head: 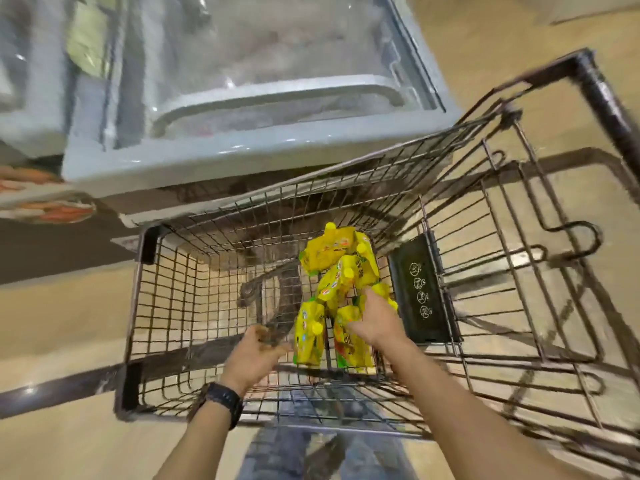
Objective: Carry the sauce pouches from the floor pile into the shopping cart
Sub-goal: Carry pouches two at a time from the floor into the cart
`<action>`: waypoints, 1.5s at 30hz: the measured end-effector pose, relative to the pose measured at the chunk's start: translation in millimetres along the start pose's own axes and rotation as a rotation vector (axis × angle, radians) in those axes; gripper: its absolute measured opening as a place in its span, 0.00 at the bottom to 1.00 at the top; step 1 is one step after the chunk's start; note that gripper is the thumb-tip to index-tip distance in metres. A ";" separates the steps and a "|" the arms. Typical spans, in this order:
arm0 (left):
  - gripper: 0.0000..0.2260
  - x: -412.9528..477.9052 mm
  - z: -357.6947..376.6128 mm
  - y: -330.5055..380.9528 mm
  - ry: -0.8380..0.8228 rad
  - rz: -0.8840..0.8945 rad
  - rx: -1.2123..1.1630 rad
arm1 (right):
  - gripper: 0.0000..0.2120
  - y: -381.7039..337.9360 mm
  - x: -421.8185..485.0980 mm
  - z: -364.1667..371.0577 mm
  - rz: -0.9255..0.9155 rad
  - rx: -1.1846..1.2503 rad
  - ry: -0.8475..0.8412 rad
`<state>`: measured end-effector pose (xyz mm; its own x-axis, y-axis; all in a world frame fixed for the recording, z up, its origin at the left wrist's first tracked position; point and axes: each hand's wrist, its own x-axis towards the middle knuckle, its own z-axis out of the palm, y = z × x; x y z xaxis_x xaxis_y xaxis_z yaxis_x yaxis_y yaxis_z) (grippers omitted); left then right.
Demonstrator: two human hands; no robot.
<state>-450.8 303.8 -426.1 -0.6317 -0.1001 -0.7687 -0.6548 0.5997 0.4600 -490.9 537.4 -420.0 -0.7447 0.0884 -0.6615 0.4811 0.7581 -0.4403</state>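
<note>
Several yellow sauce pouches (pixel 337 268) with yellow caps lie heaped in the basket of the wire shopping cart (pixel 166 306), against its right side. My right hand (pixel 375 322) reaches down into the basket and holds the top of one upright sauce pouch (pixel 351 344), thumb on its left and fingers behind it. Another pouch (pixel 309 336) stands just left of it. My left hand (pixel 254 353), with a black watch on its wrist, hovers inside the basket left of the pouches, fingers loosely curled and holding nothing. The image is motion-blurred.
A grey chest freezer (pixel 242 147) with a glass lid stands directly beyond the cart's far wall. The cart's folded child seat with a black flap (pixel 420 292) is on the right, its handle (pixel 604 98) further right. Tan floor tiles with dark strips surround the cart.
</note>
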 end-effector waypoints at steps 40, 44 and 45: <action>0.35 -628.5 -124.1 -382.0 1.322 -0.871 0.036 | 0.41 -412.9 -457.9 213.3 -1.615 -0.850 -0.170; 0.36 -603.9 -158.4 -406.3 1.300 -0.886 0.041 | 0.40 -449.7 -449.8 247.3 -1.620 -0.893 -0.176; 0.36 -597.4 -169.9 -412.8 1.281 -0.896 0.053 | 0.40 -461.3 -447.5 257.4 -1.622 -0.896 -0.184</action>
<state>126.5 -18.9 -81.3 0.0038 -0.9933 0.1155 -0.9992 0.0009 0.0399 -260.5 -18.2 -77.1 -0.0869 -0.9949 -0.0519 -0.9610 0.0974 -0.2589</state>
